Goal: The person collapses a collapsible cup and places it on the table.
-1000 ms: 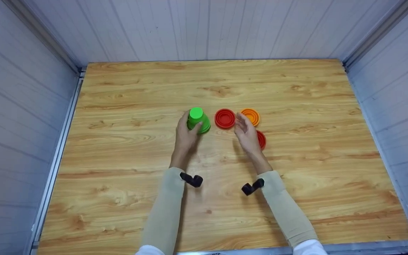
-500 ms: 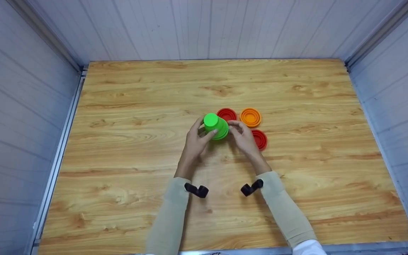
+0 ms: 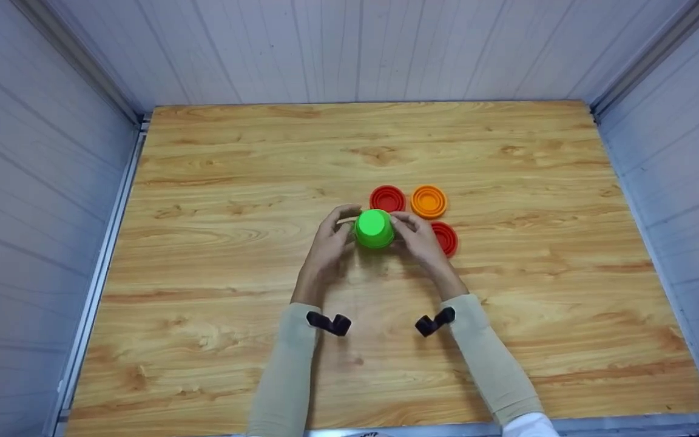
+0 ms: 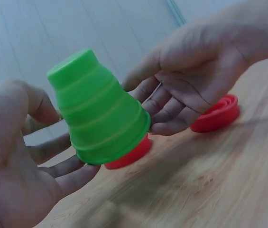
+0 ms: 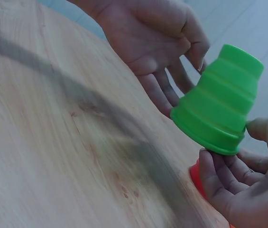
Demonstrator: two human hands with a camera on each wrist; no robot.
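Note:
A green collapsible cup [image 3: 374,227], extended and upside down with its wide ringed rim lowest, is held off the table between both hands. My left hand [image 3: 327,244] curves its fingers round the cup's left side; fingertips meet the rim in the left wrist view, where the cup [image 4: 103,116] leans. My right hand [image 3: 423,244] grips the rim from the right, thumb on the side and fingers underneath, as the right wrist view shows beside the cup [image 5: 219,99]. Just behind the cup lies a flattened red collapsible cup [image 3: 387,198].
A flattened orange cup [image 3: 428,201] lies right of the red one. Another flattened red cup [image 3: 445,239] is partly covered by my right hand. The wooden table [image 3: 216,255] is bounded by pale panel walls [image 3: 325,48] at the back and sides.
My left hand has carried the green cup rightward from beside the red cup to between the hands. My right hand has closed on its rim, and the cup's narrow end has tipped toward the head camera.

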